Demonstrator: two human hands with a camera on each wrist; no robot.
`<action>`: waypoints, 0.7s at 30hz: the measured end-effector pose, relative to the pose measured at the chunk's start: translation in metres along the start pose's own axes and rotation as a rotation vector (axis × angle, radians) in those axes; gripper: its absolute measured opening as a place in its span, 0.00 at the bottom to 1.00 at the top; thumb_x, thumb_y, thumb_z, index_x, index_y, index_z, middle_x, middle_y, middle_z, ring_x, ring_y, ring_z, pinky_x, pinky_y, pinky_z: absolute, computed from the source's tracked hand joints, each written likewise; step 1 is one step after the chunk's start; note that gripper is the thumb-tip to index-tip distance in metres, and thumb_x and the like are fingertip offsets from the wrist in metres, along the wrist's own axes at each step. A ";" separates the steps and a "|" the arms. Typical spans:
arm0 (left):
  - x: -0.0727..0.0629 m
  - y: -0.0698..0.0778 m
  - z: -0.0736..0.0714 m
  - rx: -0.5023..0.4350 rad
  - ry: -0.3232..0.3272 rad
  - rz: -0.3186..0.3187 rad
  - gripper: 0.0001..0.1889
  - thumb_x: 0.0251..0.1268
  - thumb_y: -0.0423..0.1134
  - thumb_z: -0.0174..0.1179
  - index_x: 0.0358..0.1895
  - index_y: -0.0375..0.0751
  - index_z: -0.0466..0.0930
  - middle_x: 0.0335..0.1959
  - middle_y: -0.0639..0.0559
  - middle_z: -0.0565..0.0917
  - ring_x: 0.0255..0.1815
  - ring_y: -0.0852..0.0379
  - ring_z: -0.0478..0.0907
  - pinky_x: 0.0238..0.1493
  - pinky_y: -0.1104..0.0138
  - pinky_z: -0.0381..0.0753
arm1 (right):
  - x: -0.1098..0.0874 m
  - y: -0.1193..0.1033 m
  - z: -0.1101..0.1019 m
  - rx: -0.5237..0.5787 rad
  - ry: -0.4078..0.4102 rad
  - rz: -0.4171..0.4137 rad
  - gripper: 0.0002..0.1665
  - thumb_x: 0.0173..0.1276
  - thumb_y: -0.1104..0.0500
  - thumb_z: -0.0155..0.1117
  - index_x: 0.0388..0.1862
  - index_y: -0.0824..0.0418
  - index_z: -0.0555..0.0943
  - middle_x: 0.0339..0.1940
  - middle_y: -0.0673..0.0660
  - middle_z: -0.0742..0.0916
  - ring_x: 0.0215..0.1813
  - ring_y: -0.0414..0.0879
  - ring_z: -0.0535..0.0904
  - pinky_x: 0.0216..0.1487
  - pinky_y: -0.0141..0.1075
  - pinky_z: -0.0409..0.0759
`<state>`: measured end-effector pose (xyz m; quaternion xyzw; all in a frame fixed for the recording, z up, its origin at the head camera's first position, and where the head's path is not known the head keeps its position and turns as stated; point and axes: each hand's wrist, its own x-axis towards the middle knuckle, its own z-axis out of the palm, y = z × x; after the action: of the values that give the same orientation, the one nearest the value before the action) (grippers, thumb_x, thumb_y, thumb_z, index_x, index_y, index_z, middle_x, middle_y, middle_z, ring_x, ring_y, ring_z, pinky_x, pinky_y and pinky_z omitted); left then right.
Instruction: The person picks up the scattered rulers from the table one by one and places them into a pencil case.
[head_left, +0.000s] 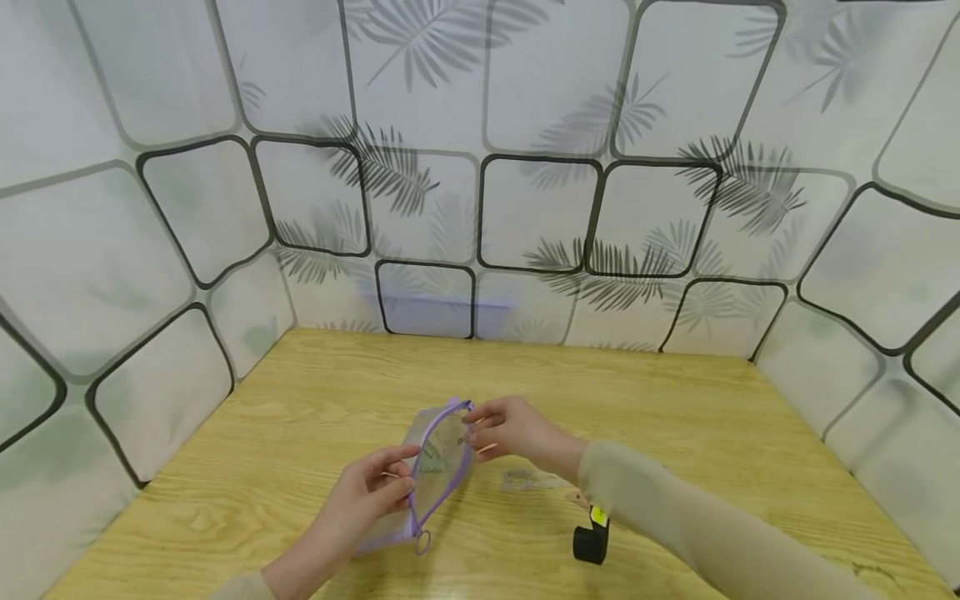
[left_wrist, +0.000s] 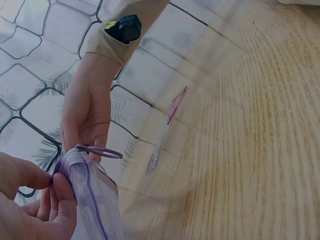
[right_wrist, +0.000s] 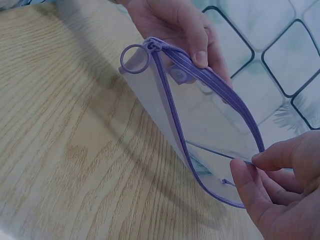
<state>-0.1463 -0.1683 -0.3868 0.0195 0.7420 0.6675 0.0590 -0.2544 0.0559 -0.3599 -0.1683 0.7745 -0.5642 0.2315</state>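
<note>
A see-through pouch [head_left: 442, 454] with a purple zip stands on the table between the hands, its mouth spread wide. The left hand [head_left: 371, 493] pinches the near-left rim, close to the zip's end with its purple ring [right_wrist: 135, 59]. At the far rim, the right hand [right_wrist: 280, 185] has thumb and fingers pinched together on the pouch. Inside lies a clear, greenish flat piece [head_left: 431, 459]; its kind cannot be told. A thin dark line runs within the mouth to the right fingertips. Also behind the clear side shows a small purple thing [right_wrist: 180, 75].
A clear packet [head_left: 528, 479] with a red strip [left_wrist: 178, 106] lies on the wooden table [head_left: 300, 392], right of the pouch and under the right forearm. A black camera [left_wrist: 129, 27] sits on the right sleeve. Patterned cloth walls [head_left: 540, 208] close off the back and sides.
</note>
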 end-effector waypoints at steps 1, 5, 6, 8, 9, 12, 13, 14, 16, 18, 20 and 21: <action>0.000 0.000 0.000 -0.001 0.000 0.001 0.27 0.68 0.31 0.57 0.69 0.27 0.66 0.41 0.52 0.74 0.39 0.63 0.78 0.44 0.72 0.85 | 0.001 0.000 0.001 0.004 0.004 0.004 0.23 0.68 0.71 0.60 0.62 0.75 0.74 0.49 0.69 0.86 0.44 0.50 0.86 0.45 0.42 0.89; 0.000 0.001 0.000 -0.007 -0.002 0.006 0.26 0.69 0.30 0.56 0.69 0.26 0.65 0.40 0.53 0.74 0.38 0.64 0.78 0.43 0.72 0.85 | 0.005 0.000 0.004 0.010 0.003 0.005 0.24 0.68 0.71 0.60 0.63 0.73 0.74 0.50 0.69 0.86 0.45 0.51 0.86 0.45 0.41 0.89; 0.000 0.002 0.000 -0.008 -0.003 0.007 0.26 0.69 0.30 0.56 0.69 0.26 0.65 0.40 0.53 0.74 0.38 0.64 0.78 0.44 0.72 0.85 | 0.005 0.000 0.005 0.011 -0.002 0.003 0.24 0.68 0.71 0.60 0.63 0.73 0.74 0.51 0.69 0.86 0.45 0.52 0.87 0.45 0.41 0.89; -0.001 0.002 0.000 -0.012 -0.008 0.010 0.27 0.69 0.30 0.56 0.69 0.26 0.65 0.40 0.53 0.74 0.38 0.64 0.78 0.44 0.72 0.85 | 0.006 0.000 0.006 0.016 -0.011 0.001 0.24 0.68 0.71 0.60 0.63 0.73 0.74 0.51 0.69 0.86 0.46 0.54 0.86 0.45 0.42 0.89; -0.001 0.002 0.000 -0.012 -0.009 0.011 0.27 0.69 0.30 0.56 0.69 0.26 0.65 0.40 0.53 0.74 0.39 0.64 0.78 0.44 0.72 0.85 | 0.006 0.000 0.007 0.018 -0.015 0.002 0.24 0.67 0.71 0.60 0.62 0.73 0.74 0.51 0.69 0.86 0.46 0.55 0.86 0.45 0.42 0.89; -0.002 0.002 0.000 -0.007 -0.007 0.013 0.27 0.69 0.31 0.56 0.69 0.26 0.65 0.41 0.52 0.74 0.39 0.64 0.78 0.44 0.72 0.85 | 0.007 0.000 0.009 0.020 -0.026 0.002 0.24 0.67 0.72 0.60 0.62 0.73 0.74 0.51 0.70 0.86 0.46 0.56 0.86 0.45 0.41 0.89; -0.002 0.002 0.000 -0.004 -0.006 0.013 0.27 0.69 0.31 0.56 0.69 0.26 0.65 0.41 0.52 0.74 0.39 0.64 0.78 0.44 0.72 0.85 | 0.007 0.000 0.009 0.020 -0.027 0.003 0.23 0.67 0.72 0.60 0.62 0.73 0.74 0.51 0.70 0.86 0.46 0.55 0.86 0.45 0.40 0.89; -0.002 0.003 0.000 -0.001 -0.005 0.013 0.27 0.69 0.31 0.56 0.69 0.26 0.65 0.41 0.52 0.74 0.39 0.64 0.78 0.44 0.72 0.85 | 0.007 0.000 0.010 0.021 -0.028 0.004 0.23 0.67 0.72 0.60 0.62 0.73 0.74 0.51 0.70 0.86 0.45 0.55 0.86 0.45 0.40 0.89; -0.002 0.003 0.001 0.005 -0.003 0.013 0.27 0.69 0.32 0.57 0.69 0.26 0.66 0.41 0.51 0.74 0.39 0.64 0.78 0.44 0.72 0.85 | 0.008 0.001 0.011 0.021 -0.027 0.011 0.23 0.67 0.72 0.60 0.62 0.73 0.74 0.50 0.69 0.86 0.44 0.51 0.86 0.44 0.39 0.89; -0.002 0.003 0.001 0.006 -0.003 0.013 0.27 0.69 0.32 0.57 0.69 0.26 0.66 0.41 0.51 0.75 0.39 0.64 0.78 0.44 0.72 0.85 | 0.008 0.001 0.012 0.021 -0.025 0.015 0.23 0.67 0.72 0.60 0.61 0.72 0.75 0.50 0.68 0.86 0.43 0.49 0.86 0.43 0.38 0.89; -0.002 0.003 0.000 0.010 -0.006 0.013 0.27 0.69 0.32 0.56 0.69 0.26 0.65 0.41 0.51 0.74 0.39 0.64 0.78 0.44 0.72 0.85 | 0.009 0.001 0.013 0.019 -0.024 0.017 0.23 0.68 0.71 0.60 0.61 0.72 0.75 0.50 0.67 0.86 0.43 0.50 0.86 0.43 0.38 0.89; -0.002 0.003 0.000 0.012 -0.008 0.013 0.27 0.69 0.32 0.56 0.69 0.26 0.65 0.41 0.51 0.74 0.39 0.64 0.78 0.44 0.72 0.85 | 0.009 0.001 0.013 0.017 -0.024 0.017 0.23 0.67 0.71 0.60 0.61 0.72 0.75 0.50 0.67 0.86 0.44 0.51 0.86 0.43 0.38 0.89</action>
<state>-0.1443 -0.1681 -0.3840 0.0274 0.7455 0.6635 0.0575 -0.2547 0.0409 -0.3657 -0.1664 0.7681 -0.5668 0.2470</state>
